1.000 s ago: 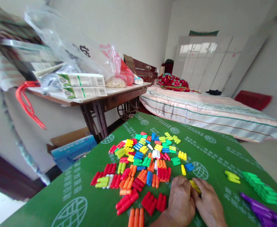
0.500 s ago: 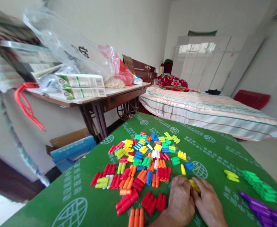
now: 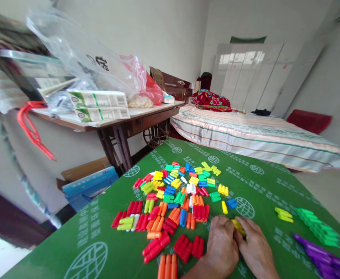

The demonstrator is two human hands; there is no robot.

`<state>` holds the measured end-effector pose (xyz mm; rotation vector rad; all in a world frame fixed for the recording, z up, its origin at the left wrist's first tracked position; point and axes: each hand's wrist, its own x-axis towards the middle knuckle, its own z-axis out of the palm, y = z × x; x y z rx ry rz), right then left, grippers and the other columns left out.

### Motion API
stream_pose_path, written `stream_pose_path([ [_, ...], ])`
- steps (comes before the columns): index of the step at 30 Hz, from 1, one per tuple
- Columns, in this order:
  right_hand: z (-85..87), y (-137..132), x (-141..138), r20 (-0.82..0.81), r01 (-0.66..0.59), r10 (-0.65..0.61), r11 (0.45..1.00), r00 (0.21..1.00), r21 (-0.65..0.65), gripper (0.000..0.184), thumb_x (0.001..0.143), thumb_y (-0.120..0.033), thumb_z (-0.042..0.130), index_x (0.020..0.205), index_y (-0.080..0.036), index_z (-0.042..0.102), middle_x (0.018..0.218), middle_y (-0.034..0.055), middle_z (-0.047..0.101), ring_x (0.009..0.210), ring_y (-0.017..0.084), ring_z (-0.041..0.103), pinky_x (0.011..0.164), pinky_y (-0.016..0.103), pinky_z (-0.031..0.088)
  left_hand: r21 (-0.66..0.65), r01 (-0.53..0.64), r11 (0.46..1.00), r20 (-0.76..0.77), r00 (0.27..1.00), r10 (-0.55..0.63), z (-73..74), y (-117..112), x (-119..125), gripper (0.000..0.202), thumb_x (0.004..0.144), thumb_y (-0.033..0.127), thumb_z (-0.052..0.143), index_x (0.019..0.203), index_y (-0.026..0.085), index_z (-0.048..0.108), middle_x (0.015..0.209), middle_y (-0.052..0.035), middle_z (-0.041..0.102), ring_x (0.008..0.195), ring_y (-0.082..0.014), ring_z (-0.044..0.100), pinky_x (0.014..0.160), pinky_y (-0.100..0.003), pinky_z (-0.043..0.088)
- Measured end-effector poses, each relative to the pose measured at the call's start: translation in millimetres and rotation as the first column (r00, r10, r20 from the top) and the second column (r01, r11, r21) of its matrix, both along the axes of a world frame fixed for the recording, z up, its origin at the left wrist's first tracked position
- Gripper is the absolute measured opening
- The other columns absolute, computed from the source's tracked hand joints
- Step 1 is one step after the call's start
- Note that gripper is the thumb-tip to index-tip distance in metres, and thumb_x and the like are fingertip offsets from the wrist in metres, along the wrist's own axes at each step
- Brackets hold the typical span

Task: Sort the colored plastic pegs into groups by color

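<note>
My left hand (image 3: 224,241) is closed, its fingers curled at the left end of a yellow bullet-shaped plastic building block (image 3: 239,227). Fingers of my right hand (image 3: 257,245) grip the same block from the right, and the two hands touch. Most of the block is hidden by the fingers. Left of my hands lie red blocks (image 3: 198,247) and a row of upright orange ones (image 3: 167,266). Just beyond them sit a single yellow block (image 3: 224,207) and a blue block (image 3: 232,204).
Many coloured blocks are scattered over the green table (image 3: 123,252). At the right are a yellow-green block (image 3: 284,215), a joined green row (image 3: 318,228) and a purple piece (image 3: 323,257). Behind stand a bed (image 3: 245,131) and a side table (image 3: 141,120) with bags and boxes.
</note>
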<state>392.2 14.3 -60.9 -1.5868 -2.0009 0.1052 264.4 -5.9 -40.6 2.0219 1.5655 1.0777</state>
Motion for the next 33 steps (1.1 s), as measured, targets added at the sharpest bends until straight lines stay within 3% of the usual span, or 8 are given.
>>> stream_pose_path([
  [6, 1.7, -0.1, -0.1, -0.004, 0.007, -0.007, 1.000, 1.000, -0.007, 0.037, 0.080, -0.031, 0.043, 0.107, -0.016, 0.063, 0.111, 0.0101, 0.065, 0.102, 0.024, 0.058, 0.093, 0.038, 0.046, 0.005, -0.014, 1.000, -0.032, 0.999, 0.014, -2.4, 0.7, 0.7, 0.019, 0.065, 0.005, 0.049, 0.076, 0.015, 0.060, 0.082, -0.0083, 0.062, 0.079, -0.0216, 0.053, 0.076, -0.036, 0.044],
  [26, 9.4, -2.9, -3.2, 0.003, 0.027, -0.027, 0.999, 1.000, -0.025, 0.037, 0.081, -0.028, 0.043, 0.109, -0.015, 0.063, 0.113, 0.0100, 0.064, 0.104, 0.023, 0.057, 0.094, 0.037, 0.045, -0.031, 0.035, 0.999, -0.025, 0.999, -0.036, 18.1, -2.7, -3.4, 0.025, 0.067, 0.005, 0.046, 0.084, 0.013, 0.062, 0.089, -0.0104, 0.062, 0.087, -0.0227, 0.053, 0.085, -0.039, 0.044],
  [33, 8.3, -2.8, -2.8, 0.001, 0.024, -0.024, 1.000, 1.000, -0.005, 0.036, 0.080, -0.028, 0.043, 0.108, -0.018, 0.063, 0.111, 0.0085, 0.064, 0.103, 0.023, 0.057, 0.092, 0.037, 0.046, 0.007, 0.044, 0.999, -0.003, 0.999, -0.044, 13.8, -2.0, -2.7, 0.027, 0.067, 0.004, 0.047, 0.087, 0.014, 0.063, 0.093, -0.0092, 0.064, 0.089, -0.0225, 0.054, 0.087, -0.038, 0.044],
])
